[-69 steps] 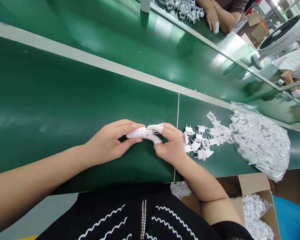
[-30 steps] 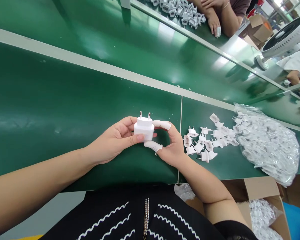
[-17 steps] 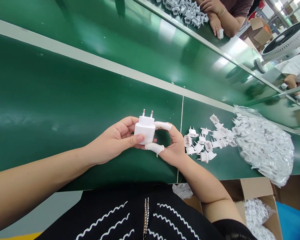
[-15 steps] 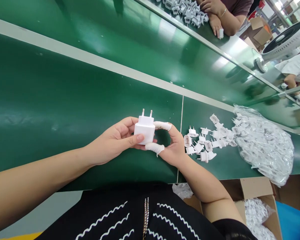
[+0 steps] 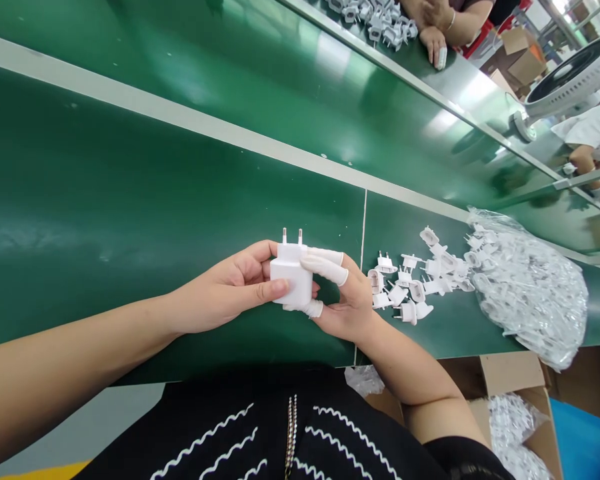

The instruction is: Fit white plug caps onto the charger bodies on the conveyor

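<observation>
A white two-pin plug adapter (image 5: 292, 280) is held over the green bench, its metal pins pointing away from me. My left hand (image 5: 240, 287) grips it from the left, the thumb across the near face and the fingers behind. From the right, my right hand (image 5: 347, 297) pinches it, with white finger cots on the thumb and two fingers. Those two fingers lie along its upper right edge, and the thumb is at its bottom. Several loose white plug pieces (image 5: 407, 280) lie scattered just right of my right hand.
A clear plastic bag (image 5: 535, 300) full of white parts lies on the bench to the right. Below the edge is an open cardboard box (image 5: 515, 373). Across the bench a co-worker's hand (image 5: 434, 47) rests near a heap of plug parts (image 5: 380, 20). A fan (image 5: 570, 73) stands back right.
The adapter has come slightly lower and turned a little. My right fingers have shifted, two covered fingers now lying on its upper right side and the thumb moving under its bottom.
</observation>
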A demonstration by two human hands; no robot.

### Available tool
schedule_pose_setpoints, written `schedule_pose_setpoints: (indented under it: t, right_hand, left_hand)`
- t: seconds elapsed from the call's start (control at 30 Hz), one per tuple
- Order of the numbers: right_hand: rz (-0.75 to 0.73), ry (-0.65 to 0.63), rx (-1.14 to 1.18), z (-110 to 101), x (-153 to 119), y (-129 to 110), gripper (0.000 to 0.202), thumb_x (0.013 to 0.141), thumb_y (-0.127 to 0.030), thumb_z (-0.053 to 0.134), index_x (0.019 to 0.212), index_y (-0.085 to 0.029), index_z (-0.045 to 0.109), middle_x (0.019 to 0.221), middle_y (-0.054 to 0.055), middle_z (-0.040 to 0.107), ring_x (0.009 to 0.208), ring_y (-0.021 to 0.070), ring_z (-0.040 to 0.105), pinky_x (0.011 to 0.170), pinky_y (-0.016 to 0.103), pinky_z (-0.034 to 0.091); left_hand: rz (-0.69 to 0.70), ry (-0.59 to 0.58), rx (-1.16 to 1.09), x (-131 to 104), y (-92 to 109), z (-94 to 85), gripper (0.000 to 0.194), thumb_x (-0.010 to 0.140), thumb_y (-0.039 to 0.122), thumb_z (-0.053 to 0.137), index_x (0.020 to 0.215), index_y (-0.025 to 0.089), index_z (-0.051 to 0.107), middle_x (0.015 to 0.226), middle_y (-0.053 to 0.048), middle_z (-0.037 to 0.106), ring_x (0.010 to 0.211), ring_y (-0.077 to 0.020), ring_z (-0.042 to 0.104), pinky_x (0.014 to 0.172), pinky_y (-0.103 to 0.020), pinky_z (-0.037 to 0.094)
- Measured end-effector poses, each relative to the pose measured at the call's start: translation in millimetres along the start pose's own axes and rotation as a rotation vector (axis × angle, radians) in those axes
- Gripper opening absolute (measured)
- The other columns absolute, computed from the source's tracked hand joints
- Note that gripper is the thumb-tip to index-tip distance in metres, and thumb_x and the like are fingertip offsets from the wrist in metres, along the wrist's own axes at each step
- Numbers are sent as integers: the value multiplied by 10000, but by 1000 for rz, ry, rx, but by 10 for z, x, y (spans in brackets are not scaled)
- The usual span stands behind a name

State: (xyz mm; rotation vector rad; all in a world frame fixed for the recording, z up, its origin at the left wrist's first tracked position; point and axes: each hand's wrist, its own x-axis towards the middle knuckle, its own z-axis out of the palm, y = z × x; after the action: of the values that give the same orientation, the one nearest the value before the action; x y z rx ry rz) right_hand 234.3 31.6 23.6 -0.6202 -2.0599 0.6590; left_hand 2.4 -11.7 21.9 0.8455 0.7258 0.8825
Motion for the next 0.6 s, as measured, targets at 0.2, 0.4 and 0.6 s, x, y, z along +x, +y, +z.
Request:
schedule_pose_setpoints:
  t: [0.2,0.4,0.6]
  right_hand:
    - [29,17,-83,-36,-11,-117,560,915,-161,760,1441,-345,709,1123,59,836,937,256,837,821,433,750]
    - [61,-66,47,-55,-10,-64,519,909,-235,842,1402,-280,686,1140,77,861,1040,269,856,927,436,753]
    - [39,-109,84,-39,-15,-40,545,871,-225,865,1377,-239,661,1210,105,858,1090,277,866,1024,450,738]
  left_hand:
    - [4,-48,65,-75,-83,3,466,1038,594,816,1405,338,684,1191,-87,884,1162,-363,852,984,-493,716]
    - [146,167,140,-65,51,-64,533,1018,555,840,1481,337,690,1278,-96,823,1105,-293,813,841,-349,705]
    - [152,191,219,-13,188,-88,162,969,333,874,1096,235,854,955,-21,760,766,-129,678,692,-197,597]
